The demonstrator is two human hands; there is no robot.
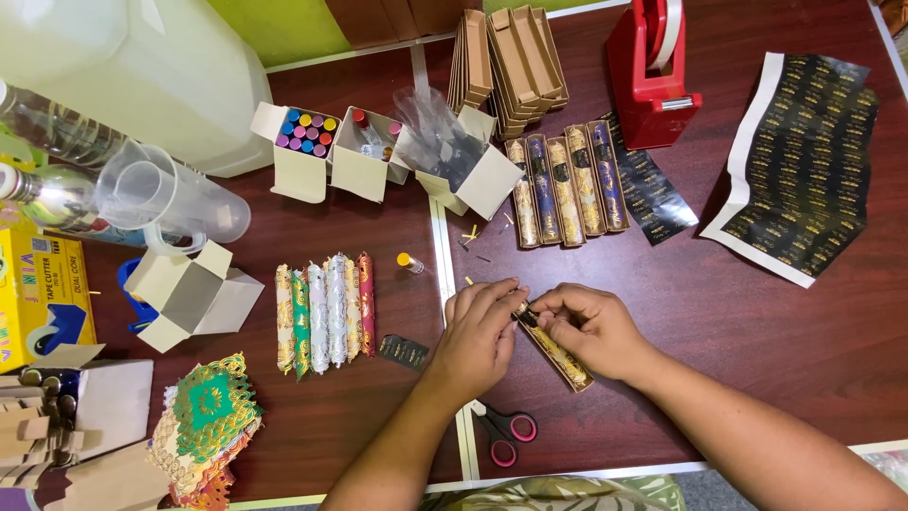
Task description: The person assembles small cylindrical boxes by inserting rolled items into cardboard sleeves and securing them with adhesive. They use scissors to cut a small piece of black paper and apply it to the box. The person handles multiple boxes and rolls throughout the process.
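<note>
- Nearest the camera, a pair of red-and-black scissors (506, 431) is seen lying on the dark wooden table (757, 322), between the two forearms.
- Just above the scissors, a slim gold-patterned box (558, 350) is held slanted over the table; its upper end is pinched between both hands while its lower end rests on the wood.
- The left hand (480, 333) is curled over that upper end, fingers closed down on it.
- The right hand (591, 326) is closed narrowly on the same end, thumb and fingertips pressed to the box.
- To the left of the hands, a small dark label (404, 351) and a row of ornate paper tubes (324, 313) are laid side by side, with a small yellow-capped vial (410, 262) just beyond them.
- At the lower left, a stack of lacy cut-paper pieces (208, 416) is piled.
- Farther out, four filled patterned boxes (566, 183) are lined up, and a sheet of black-and-gold stickers (804, 161) is spread well to the right.
- Beyond these, open cartons of coloured-capped vials (305, 132), a stack of flat brown boxes (506, 61) and a red tape dispenser (651, 76) are set along the far edge.
</note>
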